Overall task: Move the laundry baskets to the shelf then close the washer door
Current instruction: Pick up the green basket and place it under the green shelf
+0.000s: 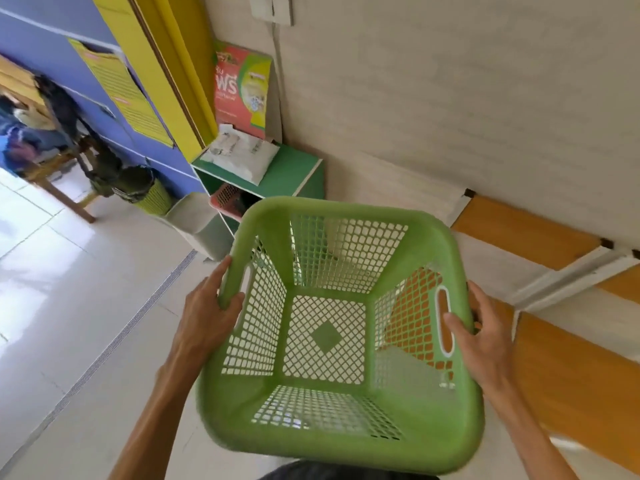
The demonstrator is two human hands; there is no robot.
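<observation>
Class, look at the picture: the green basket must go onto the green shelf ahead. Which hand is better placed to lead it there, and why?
Left. Both hands grip the green basket, but the left hand holds the rim on the side nearer the green shelf, which stands ahead and left. The right hand holds the far side.

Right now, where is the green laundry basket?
In the head view the green laundry basket sits low and central, held off the floor by the left hand and right hand, short of the green shelf.
</observation>
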